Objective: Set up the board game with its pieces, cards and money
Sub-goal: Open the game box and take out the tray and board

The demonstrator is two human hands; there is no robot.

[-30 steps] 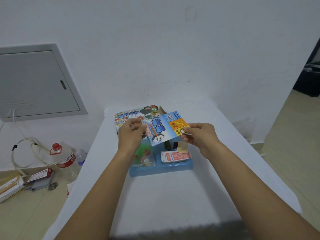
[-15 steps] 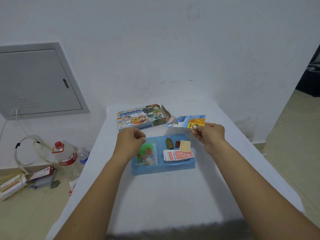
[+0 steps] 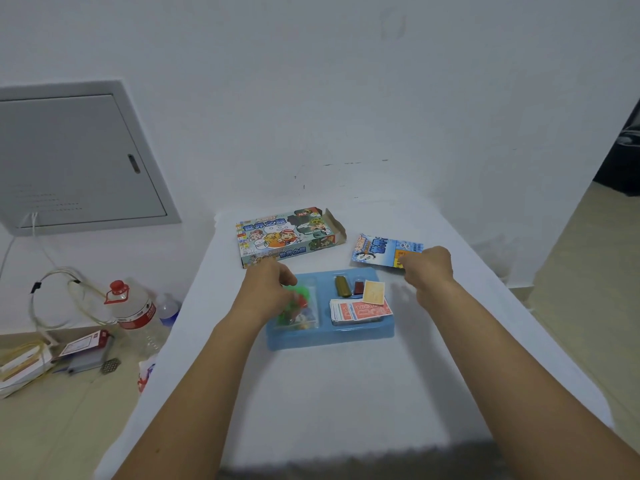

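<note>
Two hands are out over a white table (image 3: 346,393) as I look down through the head camera. My right hand (image 3: 429,271) has fingers curled and pinching the near right corner of the folded board (image 3: 384,251), a blue printed sheet with an orange panel lying on the table right of the box (image 3: 287,237); its large characters are too blurred for me to read. My left hand (image 3: 268,292) is down in the left compartment of the blue tray (image 3: 329,341), fingers curled over a clear bag of green and red pieces (image 3: 301,313); whether they actually clamp the bag I cannot tell. On the box lid I read "世界之旅" above cartoon figures, and its right end flap stands open. In the tray's right compartment the money stack (image 3: 360,310) shows "10000" on a red note, with a tan card (image 3: 374,292) leaning on its far edge, beside an olive block (image 3: 342,285) and a dark red one (image 3: 358,287). A white wall rises behind the table, a grey metal panel (image 3: 76,157) set into it at left. On the tan floor at left stand a red-capped bottle (image 3: 135,306), looped cable and boxes, partly cut off by the frame edge. A dark doorway shows at right.
</note>
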